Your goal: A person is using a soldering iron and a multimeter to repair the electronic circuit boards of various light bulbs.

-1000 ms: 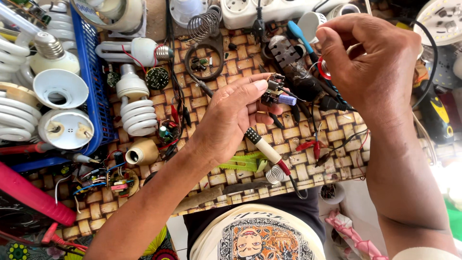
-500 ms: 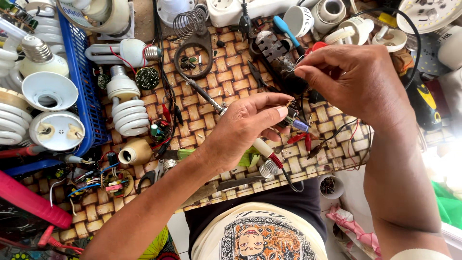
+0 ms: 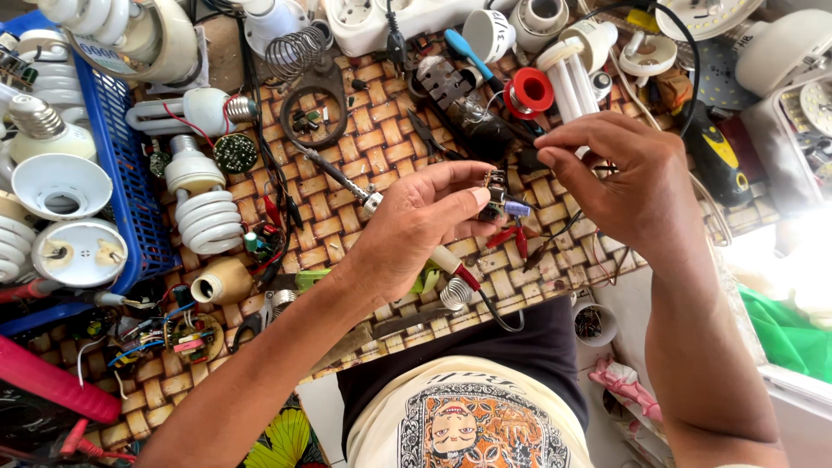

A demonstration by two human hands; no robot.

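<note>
Small circuit board [image 3: 498, 195] with blue capacitor, pinched at fingertips of left hand [image 3: 416, 227] above the woven mat [image 3: 364, 156]; right hand [image 3: 628, 186] just beside it, fingers curled and pinched, contents too small to tell.

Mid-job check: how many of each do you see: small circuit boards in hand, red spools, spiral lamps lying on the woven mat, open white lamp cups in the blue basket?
Small circuit board in the left hand: 1
Red spool: 1
Spiral lamp on the woven mat: 1
Open white lamp cups in the blue basket: 2
Total: 5
</note>
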